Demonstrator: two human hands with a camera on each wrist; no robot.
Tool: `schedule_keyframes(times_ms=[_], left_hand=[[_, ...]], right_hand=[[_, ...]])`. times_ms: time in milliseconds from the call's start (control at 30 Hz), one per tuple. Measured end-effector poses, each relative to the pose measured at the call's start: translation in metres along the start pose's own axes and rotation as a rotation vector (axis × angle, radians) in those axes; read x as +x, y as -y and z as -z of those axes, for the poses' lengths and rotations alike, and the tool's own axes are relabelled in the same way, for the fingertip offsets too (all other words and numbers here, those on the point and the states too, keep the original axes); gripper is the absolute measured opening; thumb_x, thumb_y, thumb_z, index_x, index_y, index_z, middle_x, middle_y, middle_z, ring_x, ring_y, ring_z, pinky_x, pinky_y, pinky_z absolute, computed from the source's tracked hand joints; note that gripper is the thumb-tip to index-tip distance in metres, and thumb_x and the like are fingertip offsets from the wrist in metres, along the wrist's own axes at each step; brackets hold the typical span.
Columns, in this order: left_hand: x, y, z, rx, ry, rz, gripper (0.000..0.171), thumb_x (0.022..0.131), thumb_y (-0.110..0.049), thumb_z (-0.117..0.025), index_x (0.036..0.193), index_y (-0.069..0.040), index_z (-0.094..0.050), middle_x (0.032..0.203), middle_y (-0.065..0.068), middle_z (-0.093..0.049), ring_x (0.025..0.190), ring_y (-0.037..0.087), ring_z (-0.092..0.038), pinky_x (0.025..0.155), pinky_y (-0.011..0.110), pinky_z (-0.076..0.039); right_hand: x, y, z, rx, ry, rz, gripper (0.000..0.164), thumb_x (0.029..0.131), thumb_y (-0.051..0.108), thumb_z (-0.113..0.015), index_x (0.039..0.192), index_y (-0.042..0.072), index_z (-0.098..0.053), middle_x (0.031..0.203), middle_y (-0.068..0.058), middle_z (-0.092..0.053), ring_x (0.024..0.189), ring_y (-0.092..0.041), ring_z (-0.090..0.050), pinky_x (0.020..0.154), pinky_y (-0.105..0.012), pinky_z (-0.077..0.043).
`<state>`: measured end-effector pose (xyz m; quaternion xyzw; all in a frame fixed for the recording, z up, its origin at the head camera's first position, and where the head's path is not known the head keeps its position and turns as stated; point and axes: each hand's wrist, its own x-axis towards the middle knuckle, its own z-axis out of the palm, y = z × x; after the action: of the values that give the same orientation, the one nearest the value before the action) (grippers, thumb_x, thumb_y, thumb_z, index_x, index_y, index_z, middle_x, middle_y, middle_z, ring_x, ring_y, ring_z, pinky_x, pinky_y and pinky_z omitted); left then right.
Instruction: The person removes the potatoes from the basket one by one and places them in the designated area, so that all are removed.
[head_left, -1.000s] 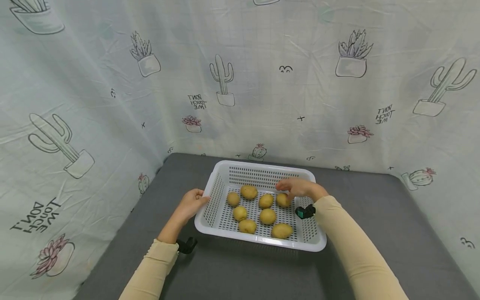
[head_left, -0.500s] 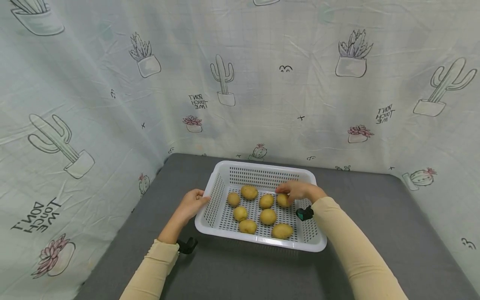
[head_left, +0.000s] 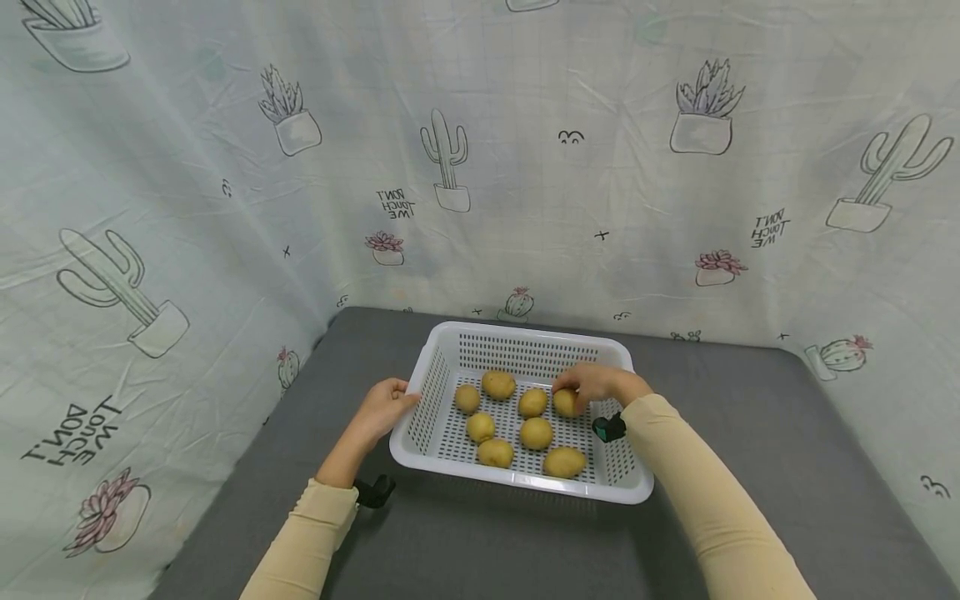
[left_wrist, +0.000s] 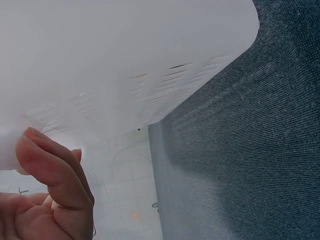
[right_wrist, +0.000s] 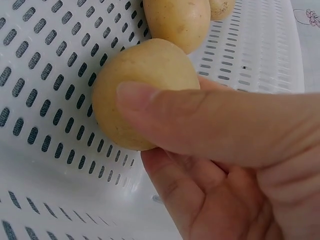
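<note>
I have the right hand (head_left: 598, 382) well inside the white basket (head_left: 517, 477), by far the nearer of the two to the potato (right_wrist: 134, 62) that counts; what I judge the lift would turn on is that this potato sits right in the grip, not ahead of it; in the head view it lies beneath the fingers, on the left and near side of the palm; in the right wrist view the thumb (right_wrist: 150, 107) crosses its facing side and the fingers come round behind, so the grip is pinching it; it looks nearly round, so I can make out no clear long axis; whether it touches the basket floor I cannot tell; a neighbouring potato (head_left: 532, 402) lies just to its left; the left hand (head_left: 384, 408) is well apart, pinching the basket's left rim above the worktop (head_left: 487, 546).
</note>
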<state>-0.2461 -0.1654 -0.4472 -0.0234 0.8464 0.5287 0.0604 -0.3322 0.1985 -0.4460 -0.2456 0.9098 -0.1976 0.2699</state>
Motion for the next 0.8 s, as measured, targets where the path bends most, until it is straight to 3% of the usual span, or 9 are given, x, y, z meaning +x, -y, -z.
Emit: schedule_keyframes(times_ms=[467, 800], left_hand=[[0.0005, -0.0002, 0.0006, -0.008, 0.002, 0.000, 0.028, 0.093, -0.011, -0.055, 0.112, 0.009, -0.052, 0.097, 0.024, -0.066, 0.078, 0.023, -0.067, 0.067, 0.036, -0.054], [0.0005, -0.0028, 0.0021, -0.007, 0.012, 0.030, 0.029, 0.094, -0.012, -0.055, 0.114, 0.009, -0.052, 0.102, 0.027, -0.064, 0.083, 0.030, -0.068, 0.067, 0.037, -0.054]], right_hand=[[0.0014, 0.0011, -0.0009, 0.014, -0.005, -0.008, 0.052, 0.069, -0.004, -0.075, 0.118, 0.012, -0.066, 0.118, -0.006, -0.062, 0.109, -0.022, -0.055, 0.098, -0.046, -0.043], [0.0015, 0.0010, -0.0030, 0.040, -0.017, -0.053, 0.054, 0.067, -0.004, -0.074, 0.117, 0.015, -0.067, 0.117, -0.005, -0.062, 0.105, -0.021, -0.054, 0.096, -0.046, -0.044]])
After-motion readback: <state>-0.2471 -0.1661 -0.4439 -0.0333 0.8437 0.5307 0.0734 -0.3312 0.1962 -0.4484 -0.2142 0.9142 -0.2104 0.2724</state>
